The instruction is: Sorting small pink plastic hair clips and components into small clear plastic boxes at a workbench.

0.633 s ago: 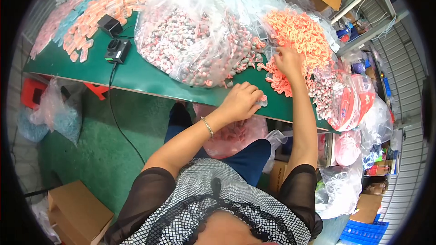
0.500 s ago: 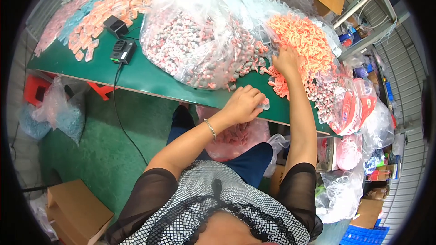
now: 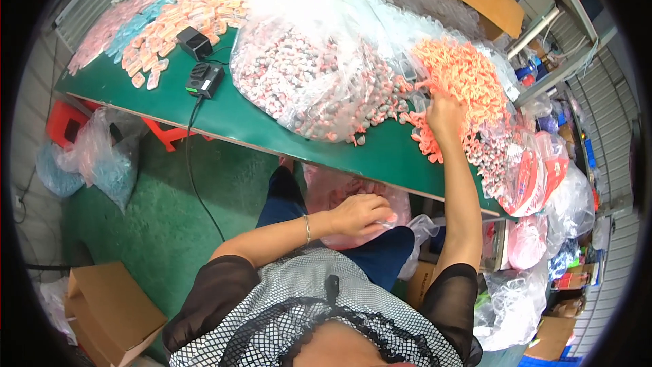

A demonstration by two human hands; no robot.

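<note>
Over my lap, just in front of the table edge, my left hand (image 3: 363, 215) is closed around a small clear-and-pink plastic piece (image 3: 388, 218), mostly hidden by the fingers. My right hand (image 3: 445, 117) reaches onto the table at the left edge of a heap of orange plastic pieces (image 3: 468, 78). Its fingers are drawn together; what they hold, if anything, is hidden. Left of that hand, a large clear bag (image 3: 292, 81) spills small grey-and-pink pieces (image 3: 380, 105) onto the green table (image 3: 272, 139).
Flat orange, blue and pink cases (image 3: 159, 37) lie at the far left, near a black device (image 3: 205, 79) with a hanging cable. A red-and-clear bag (image 3: 536, 173) sits at the right end. Below the table hangs a pink bag (image 3: 326, 190); a cardboard box (image 3: 112, 309) stands on the floor.
My left hand has left the table edge and come back toward my body with the small plastic piece. My right hand stays at the orange heap; the whole view has shifted slightly.
</note>
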